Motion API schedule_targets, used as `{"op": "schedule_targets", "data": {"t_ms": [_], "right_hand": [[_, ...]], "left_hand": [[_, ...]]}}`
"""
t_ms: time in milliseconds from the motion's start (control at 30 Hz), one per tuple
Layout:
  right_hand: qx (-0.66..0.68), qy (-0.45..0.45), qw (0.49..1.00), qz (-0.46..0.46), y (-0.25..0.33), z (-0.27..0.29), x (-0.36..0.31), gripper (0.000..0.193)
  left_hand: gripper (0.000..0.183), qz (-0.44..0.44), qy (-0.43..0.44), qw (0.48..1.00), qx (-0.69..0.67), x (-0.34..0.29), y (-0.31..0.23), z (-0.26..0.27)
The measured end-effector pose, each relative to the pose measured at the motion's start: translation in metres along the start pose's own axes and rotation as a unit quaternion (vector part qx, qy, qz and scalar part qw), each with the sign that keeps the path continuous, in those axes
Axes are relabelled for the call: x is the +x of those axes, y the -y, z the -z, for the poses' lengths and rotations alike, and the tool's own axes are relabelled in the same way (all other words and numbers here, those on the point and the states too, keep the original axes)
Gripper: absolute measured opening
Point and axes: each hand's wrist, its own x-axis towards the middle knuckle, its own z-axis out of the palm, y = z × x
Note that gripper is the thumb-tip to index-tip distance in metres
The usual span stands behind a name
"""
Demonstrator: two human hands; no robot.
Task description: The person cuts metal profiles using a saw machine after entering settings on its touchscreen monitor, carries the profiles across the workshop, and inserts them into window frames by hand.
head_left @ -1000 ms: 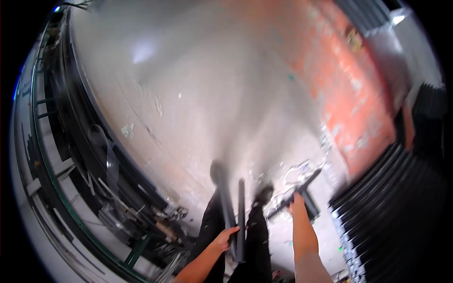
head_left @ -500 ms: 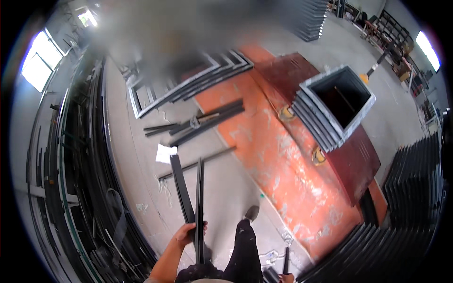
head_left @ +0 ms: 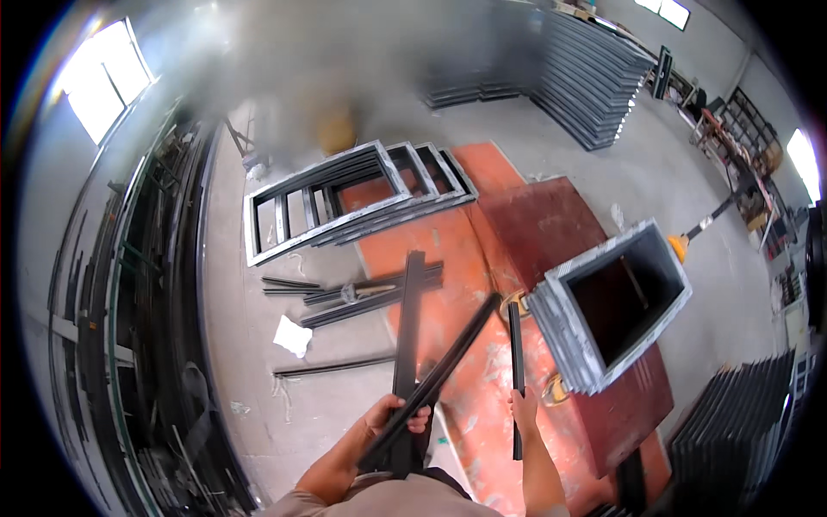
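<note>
Over the scuffed orange floor (head_left: 474,396), I see the left hand (head_left: 382,415) gripping two long, crossed dark bars (head_left: 410,319) and the right hand (head_left: 525,409) wrapped round a slim, straight black strip (head_left: 516,349) near rectangular grey frames (head_left: 560,336).

The left hand (head_left: 396,417) grips two dark bars (head_left: 409,319) that cross; the right hand (head_left: 523,408) holds a third bar (head_left: 516,345). Ahead, frames (head_left: 332,229) lie overlapping, partly on an orange surface (head_left: 475,415), and white paper (head_left: 293,337) lies on the floor (head_left: 257,353).
</note>
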Motion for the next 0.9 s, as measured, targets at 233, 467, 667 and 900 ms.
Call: {"op": "schedule_targets", "data": {"t_ms": [233,467,667,900], "right_hand": [[0.072,0.02,0.996,-0.051,0.079,0.032,0.125,0.029],[0.077,0.014,0.99,-0.119,0.148,0.066,0.256,0.04],[0.016,0.079,0.996,-0.032,0.224,0.061,0.445,0.037],[-0.214,0.087,0.925,0.301,0.448,0.02,0.619,0.032]], "left_hand": [[0.065,-0.053,0.025,0.996,0.066,0.162,-0.142,-0.071],[0.042,-0.143,-0.099,0.981,0.082,0.318,-0.256,-0.117],[0.031,-0.248,-0.19,0.95,-0.014,0.44,-0.372,-0.06],[0.028,-0.424,-0.291,0.85,-0.113,0.487,-0.462,-0.083]]}}
